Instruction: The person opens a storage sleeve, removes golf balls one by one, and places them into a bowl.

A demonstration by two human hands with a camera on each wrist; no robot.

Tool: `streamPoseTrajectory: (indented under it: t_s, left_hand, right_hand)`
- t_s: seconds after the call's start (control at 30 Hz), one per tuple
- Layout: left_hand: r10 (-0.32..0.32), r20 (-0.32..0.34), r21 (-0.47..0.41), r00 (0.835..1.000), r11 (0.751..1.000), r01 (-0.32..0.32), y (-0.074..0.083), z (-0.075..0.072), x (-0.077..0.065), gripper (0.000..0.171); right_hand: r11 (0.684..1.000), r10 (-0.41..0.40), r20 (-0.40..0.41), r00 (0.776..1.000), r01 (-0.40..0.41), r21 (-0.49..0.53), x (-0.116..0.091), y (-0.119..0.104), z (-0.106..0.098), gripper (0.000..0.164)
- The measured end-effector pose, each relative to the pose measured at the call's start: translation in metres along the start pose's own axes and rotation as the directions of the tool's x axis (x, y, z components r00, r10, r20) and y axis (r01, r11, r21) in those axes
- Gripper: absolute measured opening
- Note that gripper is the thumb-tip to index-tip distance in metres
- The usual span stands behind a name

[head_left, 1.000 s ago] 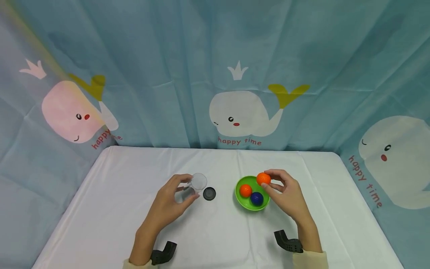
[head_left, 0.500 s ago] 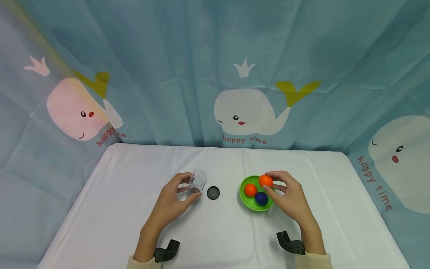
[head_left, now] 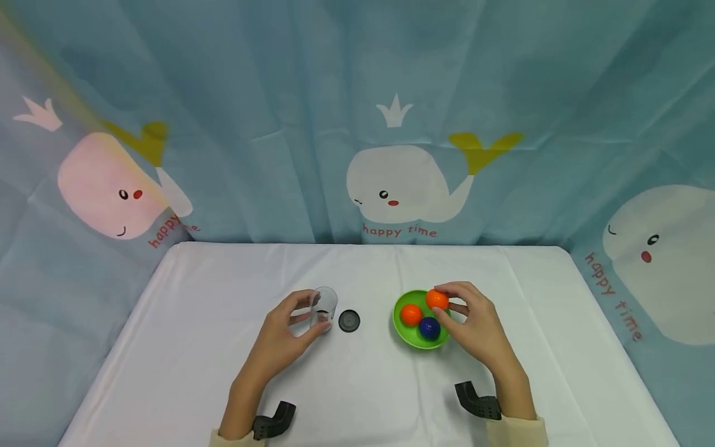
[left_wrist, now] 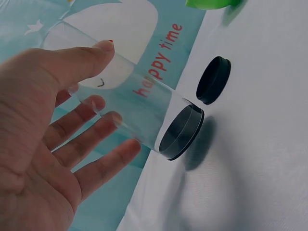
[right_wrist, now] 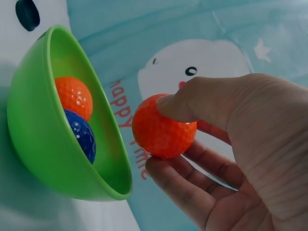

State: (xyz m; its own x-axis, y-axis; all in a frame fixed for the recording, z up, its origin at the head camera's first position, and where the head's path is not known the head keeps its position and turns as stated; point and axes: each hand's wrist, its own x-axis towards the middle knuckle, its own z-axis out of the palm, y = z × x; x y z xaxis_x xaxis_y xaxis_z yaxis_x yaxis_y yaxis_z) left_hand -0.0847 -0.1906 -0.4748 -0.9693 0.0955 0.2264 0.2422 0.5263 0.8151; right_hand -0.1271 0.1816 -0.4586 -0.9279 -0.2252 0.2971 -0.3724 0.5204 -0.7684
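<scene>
My left hand point(head_left: 287, 335) grips a clear plastic tube point(left_wrist: 139, 91) with a black cap on its bottom end, open end up. In the left wrist view the tube's base hangs just over the white cloth. Beside it lies a loose black lid point(head_left: 349, 321). My right hand point(head_left: 475, 320) pinches an orange golf ball point(right_wrist: 164, 127) between thumb and fingers, at the rim of a green bowl point(head_left: 420, 341). Inside the bowl sit another orange golf ball point(head_left: 411, 315) and a dark blue golf ball point(head_left: 429, 328).
A white cloth covers the table point(head_left: 223, 292). Behind it hangs a blue curtain point(head_left: 279, 124) printed with whales. Each wrist carries a black camera mount point(head_left: 274, 421).
The tube in my left hand has tilted and come down slightly beside the lid. The right hand keeps its orange golf ball over the bowl. The head view has shifted a little.
</scene>
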Motion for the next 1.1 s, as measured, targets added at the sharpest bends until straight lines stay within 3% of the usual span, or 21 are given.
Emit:
streamPoseTrajectory:
  t_s: [0.6,0.9,1.1]
  left_hand:
    - [-0.05,0.028,0.012,0.998,0.999,0.05,-0.002,-0.01,-0.009,0.064]
    - [-0.048,0.05,-0.015,0.998,0.999,0.049,-0.002,-0.009,-0.008,0.068]
    - [-0.074,0.088,-0.005,0.993,0.997,0.074,-0.002,-0.009,-0.005,0.077]
  right_hand:
    - [1.0,-0.025,0.055,0.998,0.024,0.014,-0.004,-0.005,-0.001,0.033]
    - [0.999,-0.012,-0.049,0.999,0.015,0.043,-0.003,-0.002,-0.01,0.028]
    - [1.0,-0.005,-0.091,0.996,0.002,-0.031,-0.003,0.001,-0.013,0.024]
